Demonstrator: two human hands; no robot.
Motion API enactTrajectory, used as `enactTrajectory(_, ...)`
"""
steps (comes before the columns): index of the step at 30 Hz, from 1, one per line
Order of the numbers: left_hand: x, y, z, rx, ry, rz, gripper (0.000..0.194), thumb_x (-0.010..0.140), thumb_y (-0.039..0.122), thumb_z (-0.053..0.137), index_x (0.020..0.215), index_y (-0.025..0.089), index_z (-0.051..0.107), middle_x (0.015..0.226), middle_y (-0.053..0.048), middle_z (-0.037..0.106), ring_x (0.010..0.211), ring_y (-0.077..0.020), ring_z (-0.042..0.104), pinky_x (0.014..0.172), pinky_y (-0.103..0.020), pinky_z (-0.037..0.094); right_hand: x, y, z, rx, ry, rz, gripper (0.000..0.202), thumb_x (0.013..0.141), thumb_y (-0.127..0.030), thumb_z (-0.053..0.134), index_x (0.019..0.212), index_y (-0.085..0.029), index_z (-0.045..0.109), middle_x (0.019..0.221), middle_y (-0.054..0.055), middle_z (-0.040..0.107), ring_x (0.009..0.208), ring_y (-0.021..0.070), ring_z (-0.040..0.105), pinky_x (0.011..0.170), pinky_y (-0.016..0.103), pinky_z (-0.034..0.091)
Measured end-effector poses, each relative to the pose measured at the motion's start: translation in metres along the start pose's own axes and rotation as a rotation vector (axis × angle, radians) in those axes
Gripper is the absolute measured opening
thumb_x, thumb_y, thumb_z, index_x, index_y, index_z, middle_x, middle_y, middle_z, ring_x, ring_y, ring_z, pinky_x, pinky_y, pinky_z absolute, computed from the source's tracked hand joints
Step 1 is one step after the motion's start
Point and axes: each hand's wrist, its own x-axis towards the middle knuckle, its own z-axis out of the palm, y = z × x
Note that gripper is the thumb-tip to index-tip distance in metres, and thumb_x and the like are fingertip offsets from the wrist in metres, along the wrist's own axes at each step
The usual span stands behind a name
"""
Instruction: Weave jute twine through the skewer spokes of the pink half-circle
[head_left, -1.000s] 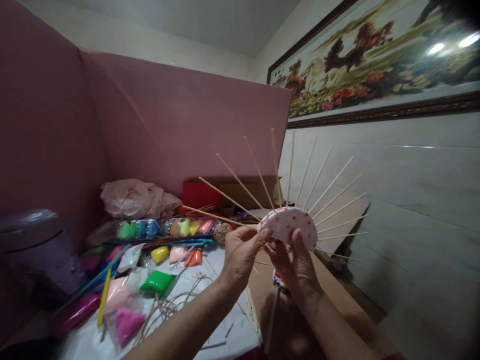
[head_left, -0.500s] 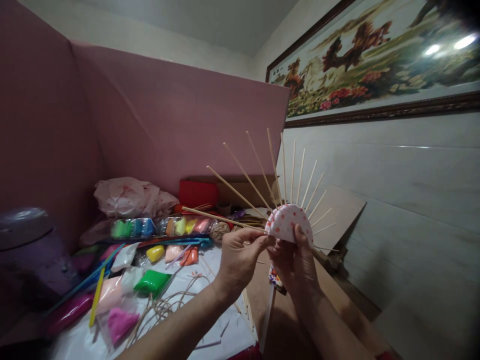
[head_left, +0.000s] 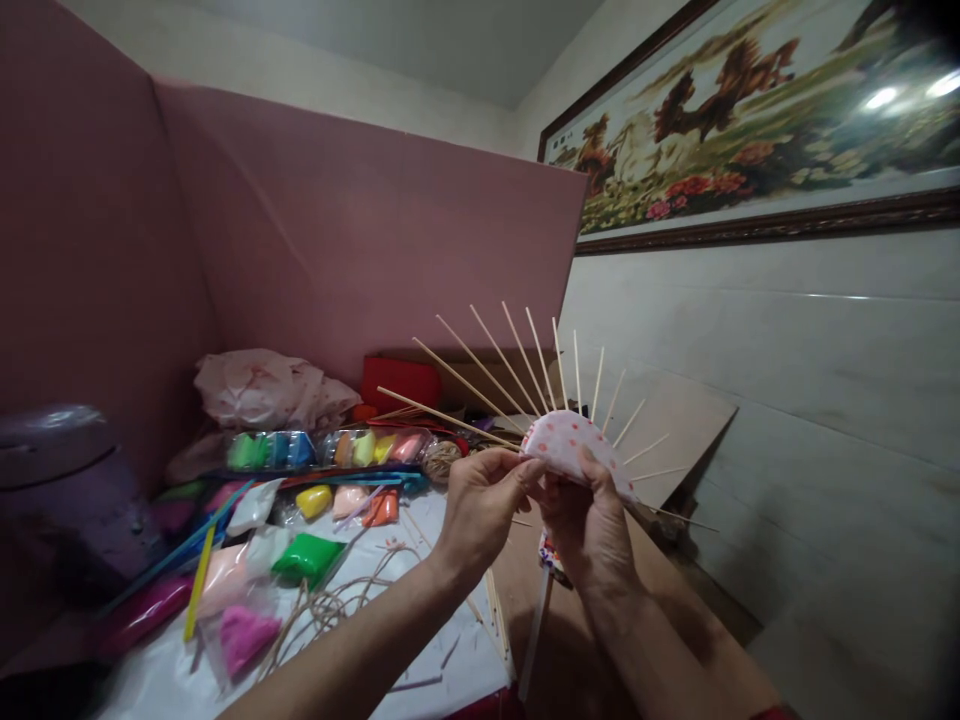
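A half-round white piece with red dots is raised in front of me, its curved edge upward. Thin wooden sticks fan out from that edge. My right hand grips the piece from below, thumb across its front face. At the left corner, my left hand pinches with thumb and forefinger, close under the lowest stick on that side. The fingertips hide exactly what is pinched there. Just below my right hand a colourful patterned object shows in part, with a pale strip beneath it.
Bagged coloured clay, including a green pack and a pink pack, lies on the left. Loose twine curls on the white sheet. Behind are a twine ball and a pink partition. Loose sticks lie below my hands.
The half-round piece has tilted clockwise and turned, so its fan of sticks leans lower and farther right. Both hands keep nearly the same places and grips.
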Motion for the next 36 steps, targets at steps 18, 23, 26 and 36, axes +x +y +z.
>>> enactTrajectory(18,0.006,-0.001,-0.004,-0.267,0.084,0.03,0.022,0.063,0.025,0.073,0.079,0.013,0.065,0.068,-0.003,0.067,0.053,-0.0088,0.054,0.049,-0.02,0.042,0.001,-0.002,0.002,0.057,0.075,-0.12,0.021,0.062,-0.022,0.072,0.081,-0.018,0.062,0.07,-0.004,0.067,0.055,0.0083,0.059,0.052,0.018,0.051)
enactTrajectory(23,0.01,0.002,-0.007,-0.382,0.069,0.02,0.014,0.07,0.024,0.068,0.076,0.012,0.064,0.066,-0.002,0.065,0.052,-0.0068,0.052,0.049,-0.019,0.041,0.002,-0.004,0.002,0.039,0.086,-0.05,0.025,0.063,-0.022,0.072,0.084,-0.016,0.062,0.071,-0.002,0.068,0.055,0.0078,0.059,0.051,0.017,0.052)
enactTrajectory(26,0.011,0.001,-0.007,-0.391,0.063,0.037,0.012,0.071,0.023,0.067,0.07,0.011,0.064,0.063,-0.002,0.063,0.051,-0.0061,0.05,0.048,-0.018,0.039,0.001,-0.002,0.002,0.025,0.101,-0.058,0.025,0.063,-0.023,0.072,0.085,-0.016,0.062,0.073,-0.002,0.068,0.056,0.0078,0.061,0.052,0.016,0.052)
enactTrajectory(36,0.014,-0.004,-0.008,-0.52,0.089,-0.062,0.013,0.06,0.015,0.073,0.069,0.011,0.066,0.06,-0.002,0.064,0.05,-0.007,0.053,0.048,-0.018,0.039,0.001,0.002,0.002,0.004,0.074,-0.085,0.025,0.064,-0.023,0.073,0.086,-0.016,0.062,0.073,-0.002,0.068,0.058,0.0077,0.06,0.053,0.016,0.052)
